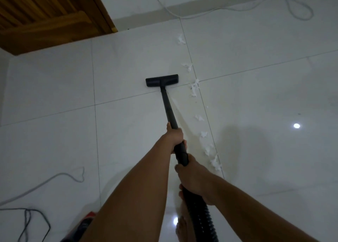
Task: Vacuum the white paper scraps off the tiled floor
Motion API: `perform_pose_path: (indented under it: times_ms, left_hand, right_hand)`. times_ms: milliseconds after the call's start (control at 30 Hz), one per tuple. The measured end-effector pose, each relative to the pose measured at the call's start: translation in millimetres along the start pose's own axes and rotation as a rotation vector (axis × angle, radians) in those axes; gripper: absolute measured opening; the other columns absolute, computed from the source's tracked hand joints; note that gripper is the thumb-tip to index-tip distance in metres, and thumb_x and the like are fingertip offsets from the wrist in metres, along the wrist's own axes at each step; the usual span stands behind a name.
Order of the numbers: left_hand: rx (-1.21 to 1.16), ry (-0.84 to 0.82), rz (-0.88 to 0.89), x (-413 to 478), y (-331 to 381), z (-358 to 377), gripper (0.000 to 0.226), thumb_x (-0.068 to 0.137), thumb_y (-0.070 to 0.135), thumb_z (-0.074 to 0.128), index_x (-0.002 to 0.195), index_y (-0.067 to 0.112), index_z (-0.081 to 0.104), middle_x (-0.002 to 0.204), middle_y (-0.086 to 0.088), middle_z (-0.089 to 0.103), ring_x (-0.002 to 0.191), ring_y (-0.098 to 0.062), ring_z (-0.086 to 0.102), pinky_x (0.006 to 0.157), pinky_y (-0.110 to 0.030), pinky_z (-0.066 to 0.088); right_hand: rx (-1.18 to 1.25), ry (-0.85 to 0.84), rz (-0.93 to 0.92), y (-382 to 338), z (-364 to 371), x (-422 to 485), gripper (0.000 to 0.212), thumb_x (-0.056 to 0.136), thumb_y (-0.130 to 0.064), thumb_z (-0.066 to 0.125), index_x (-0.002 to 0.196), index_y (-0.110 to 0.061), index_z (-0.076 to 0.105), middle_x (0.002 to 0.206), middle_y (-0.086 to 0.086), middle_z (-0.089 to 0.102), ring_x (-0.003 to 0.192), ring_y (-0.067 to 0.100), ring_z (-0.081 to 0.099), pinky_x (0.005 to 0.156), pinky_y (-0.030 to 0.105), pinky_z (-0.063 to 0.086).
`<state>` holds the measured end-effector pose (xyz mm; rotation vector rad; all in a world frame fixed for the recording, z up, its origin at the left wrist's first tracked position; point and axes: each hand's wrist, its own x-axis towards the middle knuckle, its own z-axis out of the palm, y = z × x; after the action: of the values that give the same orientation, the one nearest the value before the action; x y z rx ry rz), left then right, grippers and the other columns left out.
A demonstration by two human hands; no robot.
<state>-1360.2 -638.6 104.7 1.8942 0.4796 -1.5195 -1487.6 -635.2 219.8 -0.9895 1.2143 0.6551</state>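
Observation:
A black vacuum wand (167,106) slopes away from me to a flat black floor head (161,80) resting on the white tiled floor (54,88). My left hand (174,137) grips the wand higher up; my right hand (193,179) grips its lower end where the ribbed black hose (203,221) begins. White paper scraps lie in a line along a grout seam to the right of the head and wand, from a far cluster (181,39) through a middle cluster (194,88) to a near cluster (214,162). The head sits just left of the middle cluster.
A wooden door (45,16) stands at the upper left. A white cord (237,9) loops along the far wall. A grey cord (54,177) and a dark cable (27,221) lie at the lower left, beside a red and black vacuum body (86,223). A bare foot (181,229) shows below.

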Motion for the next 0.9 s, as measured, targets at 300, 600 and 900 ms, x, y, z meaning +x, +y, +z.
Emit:
perform_pose_path:
  times_ms: [300,600,900]
  left_hand:
    - [0.014,-0.021,-0.008,-45,-99,9,0.067,0.109,0.029,0.041,0.159,0.052,0.002,0.075,-0.009,0.058,0.055,-0.016,0.052,0.066,-0.032,0.054]
    - [-0.025,-0.058,-0.019,-65,-182,30,0.069,0.109,0.028,0.040,0.158,0.053,-0.002,0.080,-0.010,0.056,0.058,-0.015,0.052,0.071,-0.034,0.056]
    - [0.001,-0.018,-0.009,-72,-224,47,0.065,0.109,0.030,0.041,0.158,0.051,0.004,0.075,-0.010,0.057,0.055,-0.016,0.053,0.074,-0.035,0.056]
  right_hand:
    - [-0.136,0.074,-0.087,102,24,-23,0.041,0.098,-0.024,0.046,0.138,-0.027,0.042,0.081,0.005,0.067,0.047,0.011,0.064,0.064,0.029,0.060]
    - [-0.075,0.068,-0.047,186,35,-48,0.047,0.104,-0.021,0.044,0.148,-0.030,0.032,0.094,0.015,0.063,0.049,0.015,0.058,0.039,0.018,0.046]
    - [-0.136,0.072,-0.087,232,32,-51,0.051,0.104,-0.019,0.044,0.152,-0.028,0.029,0.088,0.011,0.058,0.024,0.002,0.049,0.030,0.012,0.037]
